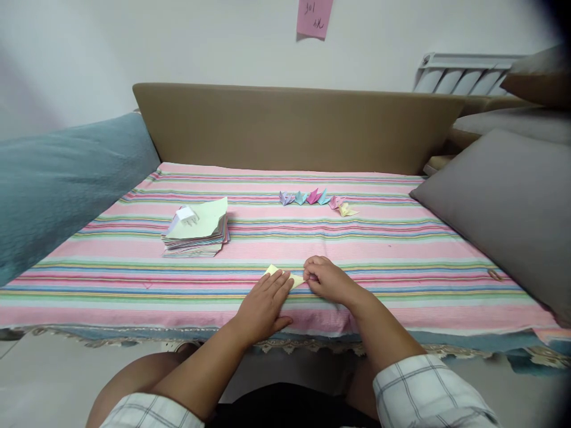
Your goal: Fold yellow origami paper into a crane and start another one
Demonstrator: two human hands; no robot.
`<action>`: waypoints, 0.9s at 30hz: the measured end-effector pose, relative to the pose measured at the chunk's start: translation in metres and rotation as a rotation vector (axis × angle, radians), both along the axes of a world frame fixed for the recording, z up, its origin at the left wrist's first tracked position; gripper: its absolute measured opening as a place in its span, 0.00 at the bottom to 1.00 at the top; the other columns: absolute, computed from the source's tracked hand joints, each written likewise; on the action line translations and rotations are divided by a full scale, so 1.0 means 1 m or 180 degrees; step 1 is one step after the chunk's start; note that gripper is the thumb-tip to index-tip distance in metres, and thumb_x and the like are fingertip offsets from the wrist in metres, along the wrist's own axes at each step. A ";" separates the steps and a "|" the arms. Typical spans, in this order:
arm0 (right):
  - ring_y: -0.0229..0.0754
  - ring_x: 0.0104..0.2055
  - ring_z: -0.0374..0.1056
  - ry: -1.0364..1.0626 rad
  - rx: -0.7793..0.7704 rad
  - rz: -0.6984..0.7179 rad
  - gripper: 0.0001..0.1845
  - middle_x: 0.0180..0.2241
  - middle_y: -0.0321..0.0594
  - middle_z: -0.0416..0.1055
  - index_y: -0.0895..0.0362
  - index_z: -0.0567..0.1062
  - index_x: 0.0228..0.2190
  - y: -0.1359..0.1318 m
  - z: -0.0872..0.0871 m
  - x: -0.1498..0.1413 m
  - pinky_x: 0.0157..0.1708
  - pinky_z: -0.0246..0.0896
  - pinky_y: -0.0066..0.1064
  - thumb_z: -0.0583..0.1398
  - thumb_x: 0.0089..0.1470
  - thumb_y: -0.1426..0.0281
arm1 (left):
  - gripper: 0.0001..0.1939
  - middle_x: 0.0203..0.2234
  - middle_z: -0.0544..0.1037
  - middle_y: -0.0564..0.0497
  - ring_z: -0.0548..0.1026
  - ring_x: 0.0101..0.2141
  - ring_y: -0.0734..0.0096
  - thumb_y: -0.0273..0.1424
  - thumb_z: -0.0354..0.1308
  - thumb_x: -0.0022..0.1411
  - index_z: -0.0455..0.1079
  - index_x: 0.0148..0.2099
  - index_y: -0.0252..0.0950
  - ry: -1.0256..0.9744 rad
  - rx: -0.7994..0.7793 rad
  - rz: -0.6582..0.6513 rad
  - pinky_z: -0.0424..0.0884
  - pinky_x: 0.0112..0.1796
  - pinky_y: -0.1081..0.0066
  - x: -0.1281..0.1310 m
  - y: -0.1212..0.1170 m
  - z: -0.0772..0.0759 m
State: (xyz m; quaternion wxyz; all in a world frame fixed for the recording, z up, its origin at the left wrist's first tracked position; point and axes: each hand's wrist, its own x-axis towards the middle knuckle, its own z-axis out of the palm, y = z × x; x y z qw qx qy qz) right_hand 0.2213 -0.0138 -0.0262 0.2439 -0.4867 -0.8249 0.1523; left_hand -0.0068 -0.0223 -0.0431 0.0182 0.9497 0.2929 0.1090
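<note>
A small piece of folded pale yellow paper [297, 281] lies on the striped cloth in front of me. Across its left part my left hand [266, 303] is laid flat, fingers stretched out, hiding some of it. Its narrow right tip is pinched by my right hand [329, 279], whose fingers are curled closed. Farther back, several small folded paper cranes [313, 196] in purple, blue, pink and yellow stand in a row. To the left sits a stack of coloured paper sheets [196, 244], with a light green sheet on top and a small white block [186, 214] on that.
The striped cloth [357, 249] covers the sofa seat, with a brown backrest [294, 128] behind it. A blue-covered armrest [75, 178] bounds the left side, a grey cushion [504, 208] the right. Near the cushion lies a small brown loop [495, 274].
</note>
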 end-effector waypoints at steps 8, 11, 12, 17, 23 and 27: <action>0.41 0.40 0.59 -0.0285 0.0136 0.0008 0.13 0.34 0.40 0.66 0.56 0.70 0.28 -0.002 -0.001 -0.001 0.40 0.57 0.31 0.52 0.46 0.84 | 0.41 0.62 0.52 0.41 0.49 0.61 0.54 0.42 0.59 0.53 0.47 0.64 0.33 0.0147 0.0020 0.0013 0.49 0.59 0.54 0.001 0.000 -0.002; 0.41 0.40 0.59 -0.0296 0.0125 -0.0107 0.13 0.34 0.39 0.67 0.55 0.69 0.27 -0.001 -0.004 0.002 0.40 0.56 0.30 0.52 0.46 0.83 | 0.41 0.62 0.53 0.41 0.50 0.61 0.54 0.42 0.59 0.53 0.48 0.64 0.34 0.0132 0.0034 0.0013 0.49 0.58 0.54 0.001 0.000 -0.003; 0.40 0.40 0.59 -0.0285 0.0103 -0.0179 0.12 0.33 0.39 0.67 0.55 0.69 0.27 -0.001 -0.005 0.003 0.39 0.55 0.30 0.52 0.47 0.83 | 0.41 0.62 0.53 0.41 0.50 0.61 0.54 0.42 0.59 0.53 0.48 0.64 0.34 0.0125 0.0044 0.0009 0.49 0.58 0.54 0.001 0.000 -0.003; 0.38 0.34 0.61 0.0069 -0.0391 -0.0920 0.10 0.31 0.38 0.67 0.56 0.70 0.27 -0.005 0.003 0.005 0.36 0.55 0.28 0.51 0.49 0.79 | 0.40 0.62 0.53 0.42 0.49 0.62 0.55 0.42 0.58 0.54 0.47 0.64 0.35 0.0058 0.0101 0.0010 0.49 0.59 0.54 0.000 0.000 -0.003; 0.37 0.31 0.63 0.0305 -0.0995 -0.0876 0.08 0.30 0.37 0.67 0.56 0.73 0.25 -0.010 0.007 0.002 0.32 0.56 0.27 0.55 0.50 0.69 | 0.40 0.62 0.52 0.42 0.49 0.62 0.55 0.41 0.59 0.53 0.47 0.64 0.35 0.0145 0.0067 0.0035 0.48 0.59 0.54 0.001 0.000 -0.001; 0.38 0.33 0.64 0.0543 -0.1016 -0.0719 0.06 0.32 0.38 0.66 0.56 0.76 0.29 -0.008 0.003 0.002 0.34 0.58 0.28 0.59 0.48 0.69 | 0.40 0.62 0.51 0.43 0.49 0.62 0.55 0.41 0.58 0.54 0.47 0.64 0.35 0.0174 0.0077 0.0029 0.48 0.59 0.54 0.000 0.001 -0.001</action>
